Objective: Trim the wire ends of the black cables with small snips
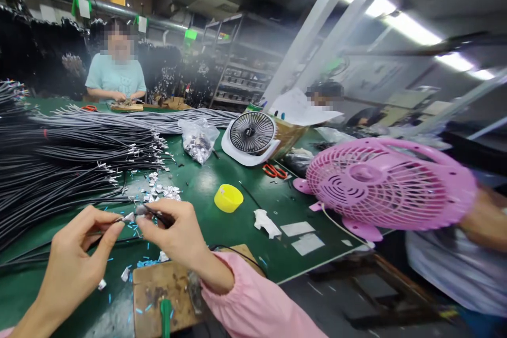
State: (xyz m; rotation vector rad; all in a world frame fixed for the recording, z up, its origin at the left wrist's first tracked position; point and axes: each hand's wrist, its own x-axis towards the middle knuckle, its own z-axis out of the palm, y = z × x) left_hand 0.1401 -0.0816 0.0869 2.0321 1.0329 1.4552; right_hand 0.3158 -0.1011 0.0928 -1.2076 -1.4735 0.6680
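My left hand pinches the end of a dark cable between thumb and forefinger. A bit of silvery foil sticks out at the cable's tip. Close by on the right, my right hand is closed, thumb against forefinger, with a slim dark thing under its fingers; what kind it is I cannot make out. Crumpled foil scraps lie just beyond the hands. Small blue offcuts are scattered below them. Under my right wrist sits a worn wooden block with a green handle on it.
Black cable bundles cover the left side, with grey cables behind. Further right stand a yellow ring, a bag, a small fan, orange-handled scissors and a pink fan. A co-worker sits opposite.
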